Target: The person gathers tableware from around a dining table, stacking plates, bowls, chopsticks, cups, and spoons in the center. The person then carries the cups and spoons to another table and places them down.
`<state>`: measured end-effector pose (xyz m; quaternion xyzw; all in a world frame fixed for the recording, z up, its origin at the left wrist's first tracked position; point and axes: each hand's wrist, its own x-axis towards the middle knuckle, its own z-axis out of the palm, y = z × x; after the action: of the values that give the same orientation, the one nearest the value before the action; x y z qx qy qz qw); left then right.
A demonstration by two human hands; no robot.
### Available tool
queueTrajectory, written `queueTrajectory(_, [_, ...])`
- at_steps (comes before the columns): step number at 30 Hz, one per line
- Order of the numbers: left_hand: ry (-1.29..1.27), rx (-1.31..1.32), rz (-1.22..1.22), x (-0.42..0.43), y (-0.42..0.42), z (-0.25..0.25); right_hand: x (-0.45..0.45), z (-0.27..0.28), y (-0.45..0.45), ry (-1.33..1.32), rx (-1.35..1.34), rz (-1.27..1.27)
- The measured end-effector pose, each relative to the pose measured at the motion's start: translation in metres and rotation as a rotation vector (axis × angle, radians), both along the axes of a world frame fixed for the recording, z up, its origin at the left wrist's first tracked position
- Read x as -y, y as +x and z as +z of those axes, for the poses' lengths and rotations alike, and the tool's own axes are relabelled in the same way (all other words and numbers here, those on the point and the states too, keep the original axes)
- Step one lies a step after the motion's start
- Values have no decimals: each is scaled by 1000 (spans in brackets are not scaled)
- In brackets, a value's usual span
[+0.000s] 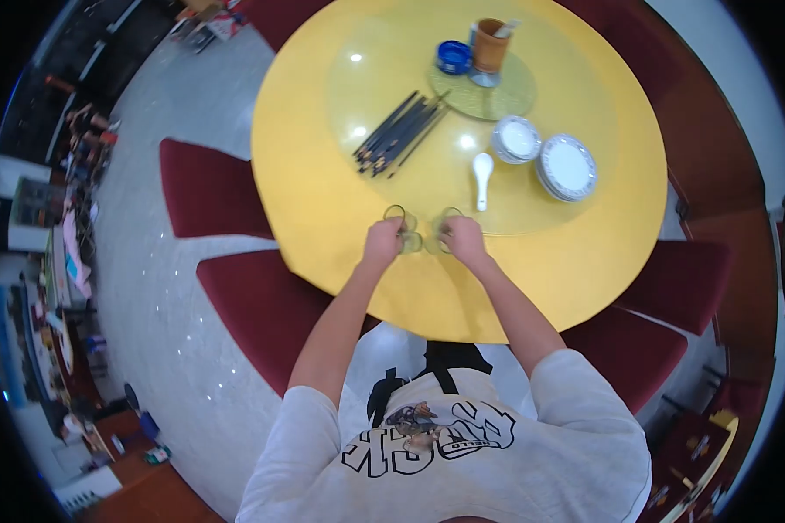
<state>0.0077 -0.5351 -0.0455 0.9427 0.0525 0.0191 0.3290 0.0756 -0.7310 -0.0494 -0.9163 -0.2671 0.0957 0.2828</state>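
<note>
Near the front edge of the round yellow table (pixel 323 209), both my hands are closed on small clear drinking glasses. My left hand (pixel 384 241) grips a glass (pixel 396 212), with more clear glass (pixel 412 243) showing beside its fingers. In my right hand (pixel 464 239) is another glass (pixel 451 213), slightly blurred. How many glasses each hand has, I cannot tell. A gap separates the hands. Just beyond the right hand lies a white spoon (pixel 482 183). Farther right stand a stack of small white bowls (pixel 516 139) and a stack of white plates (pixel 568 168).
A loose bundle of dark chopsticks (pixel 401 131) lies on the table's left half. At the back, a glass turntable (pixel 510 96) carries a blue ashtray (pixel 453 57) and a brown cup (pixel 491 45). Dark red chairs (pixel 214 187) surround the table.
</note>
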Motion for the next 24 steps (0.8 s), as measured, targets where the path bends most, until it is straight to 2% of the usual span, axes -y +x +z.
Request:
queueTrajectory(1, [-111, -21, 72, 5, -23, 17, 10, 8, -16, 166, -81, 23])
queueTrajectory(3, [-357, 34, 179, 11, -79, 33, 25, 39, -59, 379, -449, -67])
queueTrajectory(5, [-711, -8, 345, 16, -152, 30, 37, 37, -108, 556, -662, -119])
queueTrajectory(6, [-515, 28, 286, 17, -194, 61, 38, 48, -137, 580, -796, -139])
queueTrajectory(7, [-783, -20, 363, 19, -240, 66, 41, 72, -166, 592, -933, -160])
queueTrajectory(8, [-852, 56, 371, 23, -289, 78, 36, 109, -203, 614, -996, -179])
queueTrajectory(9, [-918, 144, 377, 26, -337, 87, 41, 109, -229, 578, -1012, -86])
queueTrajectory(10, [-991, 142, 482, 30, -389, 83, 31, 139, -260, 605, -1170, -191])
queueTrajectory(11, [-1068, 143, 593, 36, -440, 80, 28, 141, -289, 661, -1244, -120])
queueTrajectory(13, [-1243, 79, 784, 45, -523, 113, 12, 153, -344, 664, -1384, 60])
queueTrajectory(14, [-1302, 120, 837, 49, -562, 123, 0, 147, -367, 627, -1540, 90])
queueTrajectory(15, [-1356, 168, 890, 52, -599, 130, -16, 155, -396, 553, -1568, 128])
queueTrajectory(17, [-1348, 358, 913, 56, -663, 135, -53, 172, -445, 432, -1602, 241])
queueTrajectory(18, [-1340, 465, 882, 58, -691, 141, -70, 179, -467, 345, -1602, 408])
queueTrajectory(19, [-1443, 573, 928, 60, -713, 154, -88, 186, -491, 262, -1600, 566])
queueTrajectory(24, [-1391, 1002, 1018, 73, -770, 172, -151, 195, -567, 66, -1694, 777])
